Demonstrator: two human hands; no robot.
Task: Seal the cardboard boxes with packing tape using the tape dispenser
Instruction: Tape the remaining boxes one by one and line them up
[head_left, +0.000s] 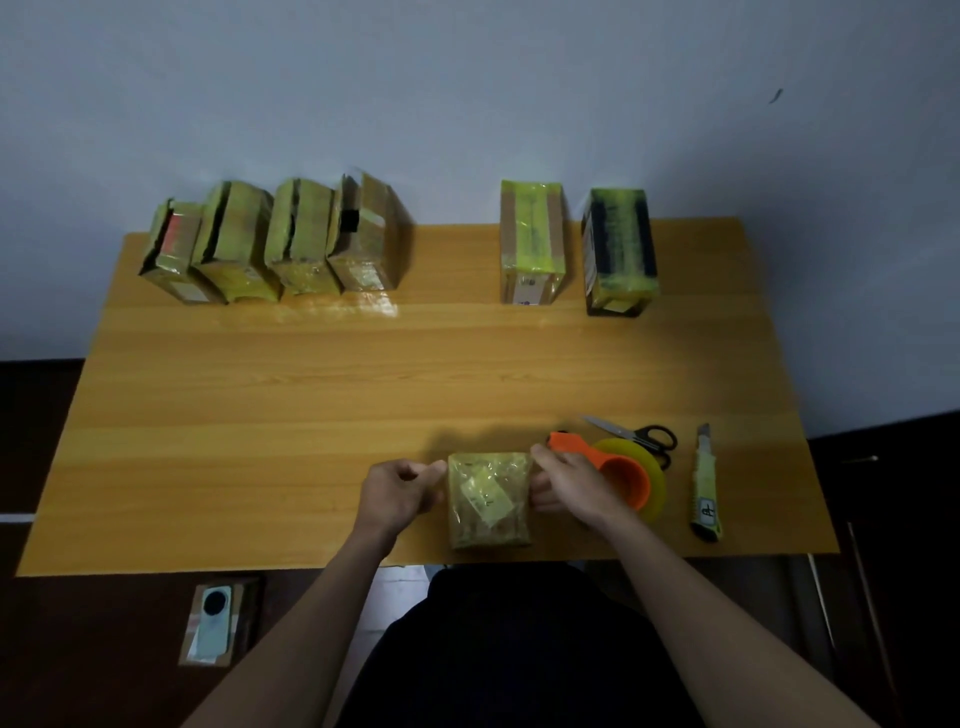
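Box (489, 499) btwn left hand (397, 493) & right hand (569, 486), both seemingly touching sides.

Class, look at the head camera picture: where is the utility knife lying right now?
The utility knife lies on the table's near right part, just right of the orange tape dispenser and below the scissors.

Dim, soft focus; glare on the table (363, 306); edges perhaps warped.

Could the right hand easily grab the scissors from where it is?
Probably yes. The scissors lie just beyond the right hand, but the orange tape dispenser sits between them, so the hand would likely reach over or around it.
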